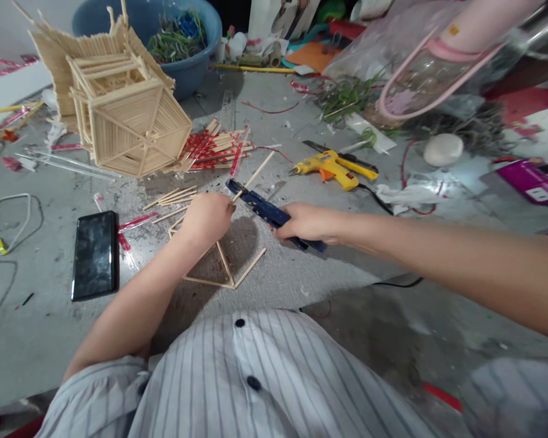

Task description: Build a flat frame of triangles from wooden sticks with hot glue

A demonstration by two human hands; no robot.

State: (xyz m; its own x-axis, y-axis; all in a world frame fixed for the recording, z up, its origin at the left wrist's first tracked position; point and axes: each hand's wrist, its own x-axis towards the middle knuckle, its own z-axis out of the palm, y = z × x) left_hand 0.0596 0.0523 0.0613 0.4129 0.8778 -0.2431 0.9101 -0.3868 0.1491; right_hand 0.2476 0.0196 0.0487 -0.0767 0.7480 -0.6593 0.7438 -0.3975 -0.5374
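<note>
My left hand is closed around a thin wooden stick, which slants up and to the right. My right hand grips a long dark blue hand tool, apparently a cutter with two handles. The tool's far end meets the stick just beyond my left fingers; whether its jaws are closed is too small to tell. Beneath and beside my left hand lies a flat frame of joined sticks, partly hidden by my hand and forearm. Several loose short sticks rest just behind that hand.
A stick-built model with a hexagonal face stands at the back left before a blue basin. Red-wrapped sticks lie beside it. A yellow glue gun is behind my right hand, a black phone to the left.
</note>
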